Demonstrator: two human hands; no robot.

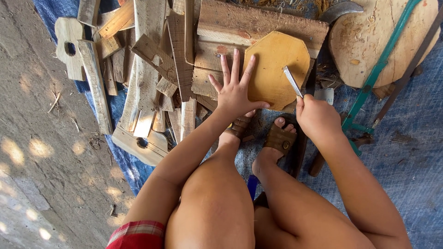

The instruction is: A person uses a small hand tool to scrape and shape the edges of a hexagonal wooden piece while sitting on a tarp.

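A flat yellowish wooden piece (277, 64) with cut corners lies on a pile of planks in front of my feet. My left hand (234, 90) rests flat on the piece's left edge with fingers spread, pressing it down. My right hand (317, 117) is closed around the handle of a narrow metal blade tool (292, 80), whose tip touches the right part of the wooden piece. My knees and two brown sandals (279, 138) sit just below the hands.
Rough scrap planks (152, 69) are heaped at left and behind on a blue tarp (406, 152). A round wooden board (369, 41) lies at upper right under a green-framed saw (378, 69). Bare concrete floor (41, 152) runs along the left.
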